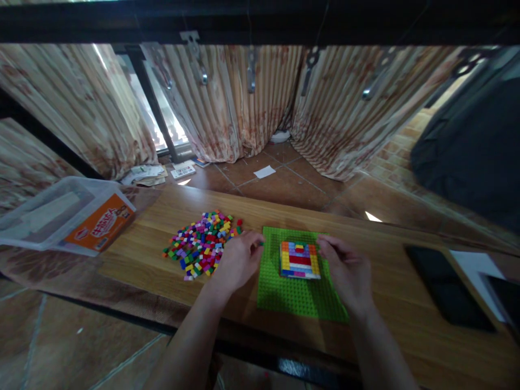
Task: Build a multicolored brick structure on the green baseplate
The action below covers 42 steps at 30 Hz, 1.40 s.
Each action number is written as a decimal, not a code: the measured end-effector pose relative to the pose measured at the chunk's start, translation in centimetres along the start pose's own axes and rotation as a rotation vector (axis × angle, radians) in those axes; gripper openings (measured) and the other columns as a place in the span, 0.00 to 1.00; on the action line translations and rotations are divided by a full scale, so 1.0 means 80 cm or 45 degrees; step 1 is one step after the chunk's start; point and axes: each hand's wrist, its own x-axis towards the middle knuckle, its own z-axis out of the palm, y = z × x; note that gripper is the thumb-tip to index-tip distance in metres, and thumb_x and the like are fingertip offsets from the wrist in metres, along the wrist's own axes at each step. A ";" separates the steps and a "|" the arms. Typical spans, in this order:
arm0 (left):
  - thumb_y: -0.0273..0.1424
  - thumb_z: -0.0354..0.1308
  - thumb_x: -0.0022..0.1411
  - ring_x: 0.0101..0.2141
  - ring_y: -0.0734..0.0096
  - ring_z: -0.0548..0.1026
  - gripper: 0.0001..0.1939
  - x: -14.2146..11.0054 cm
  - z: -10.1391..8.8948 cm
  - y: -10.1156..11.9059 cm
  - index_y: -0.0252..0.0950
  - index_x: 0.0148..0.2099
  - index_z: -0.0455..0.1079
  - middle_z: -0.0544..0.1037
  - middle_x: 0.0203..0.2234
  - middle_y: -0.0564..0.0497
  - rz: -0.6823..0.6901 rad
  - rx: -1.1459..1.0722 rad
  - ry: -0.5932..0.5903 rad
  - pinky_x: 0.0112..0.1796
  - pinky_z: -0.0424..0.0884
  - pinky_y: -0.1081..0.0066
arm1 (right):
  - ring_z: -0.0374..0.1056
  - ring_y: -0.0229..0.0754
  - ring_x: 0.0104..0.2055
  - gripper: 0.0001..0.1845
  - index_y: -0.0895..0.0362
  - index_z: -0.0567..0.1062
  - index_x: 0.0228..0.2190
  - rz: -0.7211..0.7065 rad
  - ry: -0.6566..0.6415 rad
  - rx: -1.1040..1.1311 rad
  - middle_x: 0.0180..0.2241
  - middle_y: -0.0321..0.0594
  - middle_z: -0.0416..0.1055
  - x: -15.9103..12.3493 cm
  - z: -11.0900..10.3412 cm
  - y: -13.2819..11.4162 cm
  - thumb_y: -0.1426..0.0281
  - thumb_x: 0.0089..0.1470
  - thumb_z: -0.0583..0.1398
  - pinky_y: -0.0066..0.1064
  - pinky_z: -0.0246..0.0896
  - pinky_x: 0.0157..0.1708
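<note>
A bright green studded baseplate (300, 300) lies on the wooden table. On it sits a low rectangular build of toy bricks (299, 261), with orange, yellow, red, white, blue and purple on top. My left hand (239, 261) hovers between the loose brick pile and the baseplate's left edge, thumb and fingertips pinched on what looks like a small dark green brick. By the build's upper right corner is my right hand (348, 268), its fingers curled and thumb close to the forefinger. Whether anything sits between those fingertips I cannot make out.
Loose multicoloured bricks (203, 244) are heaped left of the baseplate. A clear plastic box (49, 211) with an orange label stands at the table's left end. To the right lie a black phone-like slab (447, 287) and white paper (473, 265). Patterned curtains (264, 103) hang beyond.
</note>
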 end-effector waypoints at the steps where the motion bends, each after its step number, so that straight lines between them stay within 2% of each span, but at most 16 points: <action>1: 0.23 0.53 0.61 0.31 0.72 0.75 0.09 0.000 0.002 0.004 0.37 0.39 0.74 0.78 0.32 0.52 0.005 -0.125 0.003 0.36 0.70 0.73 | 0.75 0.46 0.38 0.12 0.53 0.82 0.34 -0.056 -0.017 0.008 0.36 0.42 0.80 -0.002 0.001 -0.001 0.59 0.52 0.63 0.39 0.70 0.41; 4: 0.23 0.54 0.61 0.32 0.73 0.76 0.09 -0.002 0.015 0.017 0.36 0.39 0.75 0.79 0.33 0.52 -0.015 -0.449 0.008 0.35 0.72 0.73 | 0.74 0.44 0.39 0.10 0.51 0.82 0.35 -0.216 -0.137 0.049 0.38 0.40 0.79 -0.010 0.005 -0.004 0.61 0.55 0.62 0.37 0.70 0.41; 8: 0.24 0.56 0.60 0.35 0.72 0.77 0.09 -0.003 0.033 0.028 0.36 0.41 0.75 0.80 0.34 0.52 -0.023 -0.700 -0.008 0.39 0.73 0.72 | 0.73 0.41 0.41 0.07 0.48 0.81 0.37 -0.347 -0.343 0.048 0.38 0.37 0.78 -0.018 0.009 -0.011 0.65 0.56 0.62 0.34 0.69 0.41; 11: 0.23 0.58 0.59 0.37 0.71 0.78 0.09 -0.002 0.041 0.030 0.35 0.42 0.73 0.80 0.35 0.51 -0.023 -0.846 0.006 0.41 0.74 0.71 | 0.73 0.40 0.41 0.08 0.46 0.81 0.38 -0.371 -0.453 0.042 0.38 0.36 0.77 -0.021 0.012 -0.015 0.67 0.58 0.61 0.33 0.69 0.41; 16: 0.23 0.58 0.57 0.37 0.70 0.79 0.08 0.000 0.046 0.031 0.34 0.40 0.73 0.80 0.34 0.50 -0.039 -0.927 -0.021 0.43 0.76 0.69 | 0.73 0.41 0.43 0.10 0.46 0.81 0.40 -0.415 -0.506 -0.004 0.40 0.37 0.77 -0.026 0.016 -0.017 0.67 0.59 0.59 0.35 0.69 0.43; 25: 0.22 0.57 0.58 0.37 0.71 0.79 0.10 -0.001 0.049 0.037 0.35 0.42 0.75 0.81 0.36 0.49 -0.025 -0.937 0.010 0.43 0.76 0.68 | 0.74 0.41 0.41 0.08 0.47 0.80 0.38 -0.491 -0.346 -0.074 0.38 0.37 0.77 -0.029 0.019 -0.012 0.68 0.58 0.60 0.34 0.70 0.41; 32: 0.23 0.56 0.60 0.39 0.70 0.79 0.09 -0.003 0.048 0.040 0.36 0.42 0.74 0.81 0.37 0.50 -0.022 -0.843 -0.023 0.43 0.76 0.69 | 0.74 0.41 0.41 0.09 0.48 0.80 0.38 -0.491 -0.322 -0.121 0.38 0.38 0.77 -0.030 0.018 -0.012 0.67 0.59 0.60 0.33 0.69 0.41; 37: 0.23 0.55 0.61 0.39 0.71 0.79 0.11 -0.003 0.043 0.043 0.36 0.44 0.74 0.81 0.37 0.51 0.025 -0.666 -0.016 0.44 0.75 0.70 | 0.73 0.42 0.40 0.09 0.50 0.81 0.37 -0.415 -0.267 -0.131 0.37 0.38 0.77 -0.024 0.010 -0.012 0.65 0.59 0.60 0.34 0.68 0.41; 42: 0.24 0.53 0.62 0.37 0.71 0.79 0.10 0.000 0.043 0.038 0.35 0.43 0.75 0.81 0.36 0.50 -0.040 -0.510 0.072 0.42 0.75 0.71 | 0.73 0.43 0.37 0.10 0.53 0.81 0.34 -0.164 -0.166 -0.187 0.36 0.40 0.78 -0.009 -0.002 0.005 0.63 0.55 0.61 0.36 0.68 0.39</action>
